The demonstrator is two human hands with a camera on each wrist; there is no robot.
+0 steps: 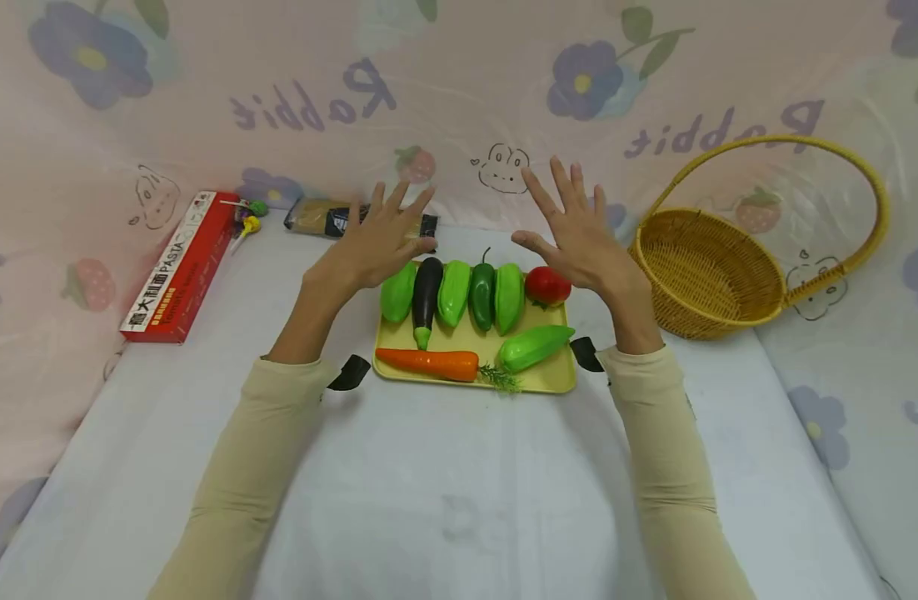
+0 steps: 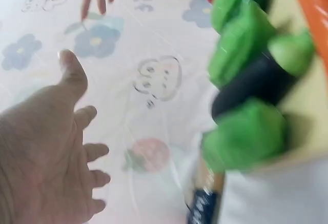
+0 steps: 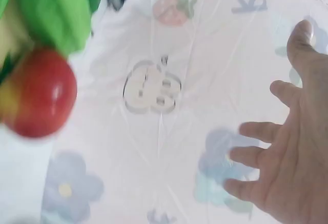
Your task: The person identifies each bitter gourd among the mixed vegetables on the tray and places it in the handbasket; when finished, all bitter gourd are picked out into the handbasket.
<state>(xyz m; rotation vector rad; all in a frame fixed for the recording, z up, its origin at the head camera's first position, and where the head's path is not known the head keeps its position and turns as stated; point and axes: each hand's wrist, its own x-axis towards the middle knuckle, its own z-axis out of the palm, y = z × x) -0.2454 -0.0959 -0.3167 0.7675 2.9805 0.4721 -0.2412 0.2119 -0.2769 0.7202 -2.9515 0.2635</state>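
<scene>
My left hand (image 1: 380, 237) is spread above the back left of a yellow tray (image 1: 549, 381), holding nothing. Over the tray's back right corner, my right hand (image 1: 575, 233) has its fingers fanned out, also with nothing in it. Along the tray's back lie an eggplant (image 1: 426, 292), several light green ridged vegetables (image 1: 454, 293), a dark green pepper (image 1: 482, 296) and a red tomato (image 1: 547, 286). At the front are a carrot (image 1: 429, 363) and another light green ridged vegetable (image 1: 536, 347). In the right wrist view the tomato (image 3: 43, 93) sits well apart from the fingers.
A woven basket (image 1: 710, 271) with a tall handle stands at the right. At the left lies a red pasta box (image 1: 180, 271), with lollipops (image 1: 246, 225) beside it. A clear packet (image 1: 312, 217) with a dark label lies behind the tray, partly hidden by my left hand.
</scene>
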